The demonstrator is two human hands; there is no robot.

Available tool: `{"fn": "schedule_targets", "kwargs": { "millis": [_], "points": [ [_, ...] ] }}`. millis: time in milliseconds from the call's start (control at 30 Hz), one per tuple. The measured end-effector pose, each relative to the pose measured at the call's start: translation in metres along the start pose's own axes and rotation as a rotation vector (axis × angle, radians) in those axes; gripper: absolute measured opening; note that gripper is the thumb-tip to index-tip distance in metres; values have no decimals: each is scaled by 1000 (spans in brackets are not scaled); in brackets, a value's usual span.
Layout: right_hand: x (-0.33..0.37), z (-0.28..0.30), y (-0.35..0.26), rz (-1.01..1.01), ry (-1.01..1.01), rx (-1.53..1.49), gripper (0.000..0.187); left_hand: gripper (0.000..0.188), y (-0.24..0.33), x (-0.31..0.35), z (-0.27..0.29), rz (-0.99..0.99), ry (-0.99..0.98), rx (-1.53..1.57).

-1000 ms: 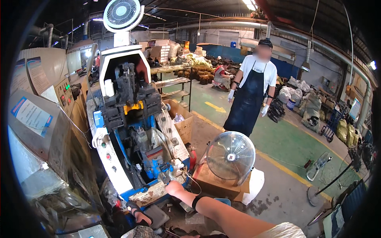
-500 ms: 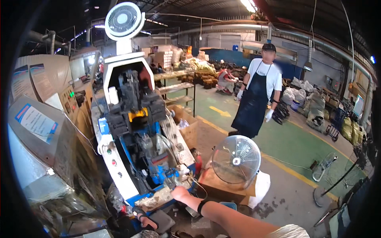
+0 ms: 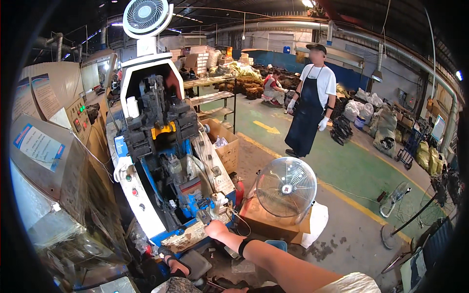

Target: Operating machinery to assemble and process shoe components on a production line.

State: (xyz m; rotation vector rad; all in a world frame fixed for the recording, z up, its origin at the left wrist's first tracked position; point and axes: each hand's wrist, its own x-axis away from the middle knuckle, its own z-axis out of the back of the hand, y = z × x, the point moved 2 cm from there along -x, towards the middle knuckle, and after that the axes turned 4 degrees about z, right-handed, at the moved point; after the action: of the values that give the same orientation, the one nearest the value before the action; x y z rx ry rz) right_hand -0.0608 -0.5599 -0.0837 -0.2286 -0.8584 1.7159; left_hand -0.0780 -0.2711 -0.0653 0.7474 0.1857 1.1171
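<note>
My right hand (image 3: pixel 216 228) reaches from the lower right, a black band round the forearm. It is closed at the machine's front edge, beside a small grey metal part (image 3: pixel 202 216) and blue fittings (image 3: pixel 191 201). The fingertips are hidden, so what they grip cannot be made out. The white-framed machine (image 3: pixel 128 188) has a dark, greasy mechanism (image 3: pixel 161 112) with a yellow piece (image 3: pixel 163 130) in its middle. At the lower edge shows a sliver of skin, seemingly my left hand (image 3: pixel 235 290); its fingers cannot be read.
A floor fan (image 3: pixel 287 189) stands on a cardboard box (image 3: pixel 273 225) to the right. Beyond it is a person in a dark apron (image 3: pixel 307 115) and white gloves; another person (image 3: pixel 274 89) sits low farther back. A grey cabinet (image 3: pixel 44 156) borders the left. Cables cross the right-hand floor.
The whole view has shifted, so most things sit higher and slightly left. My right hand stays at the machine's front edge. The aproned person's head has turned left. Skin now shows at the lower edge.
</note>
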Motion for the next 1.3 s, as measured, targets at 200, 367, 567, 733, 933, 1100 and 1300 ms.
{"fn": "schedule_targets", "kwargs": {
  "millis": [200, 367, 567, 733, 933, 1100, 1300],
  "points": [
    [4, -1, -2, 9, -20, 16, 40, 27, -4, 4, -4, -6, 50, 4],
    [1, 5, 7, -8, 5, 6, 37, 28, -1, -1, -1, 4, -5, -17],
    [7, 6, -10, 17, -64, 37, 36, 28, -6, 0, -3, 32, -4, -25],
    [1, 1, -1, -3, -18, 7, 40, 28, -8, 0, -5, 6, 5, -38],
    [2, 0, -1, -24, 4, 28, 39, 31, -9, 3, -5, 36, -2, -44],
    [6, 4, -2, -15, -24, 44, 40, 33, -16, 3, -11, 29, -37, -40],
    [4, 1, -3, -35, 19, 38, 41, 35, -15, 5, -10, 34, -47, -45]
  ]
}}
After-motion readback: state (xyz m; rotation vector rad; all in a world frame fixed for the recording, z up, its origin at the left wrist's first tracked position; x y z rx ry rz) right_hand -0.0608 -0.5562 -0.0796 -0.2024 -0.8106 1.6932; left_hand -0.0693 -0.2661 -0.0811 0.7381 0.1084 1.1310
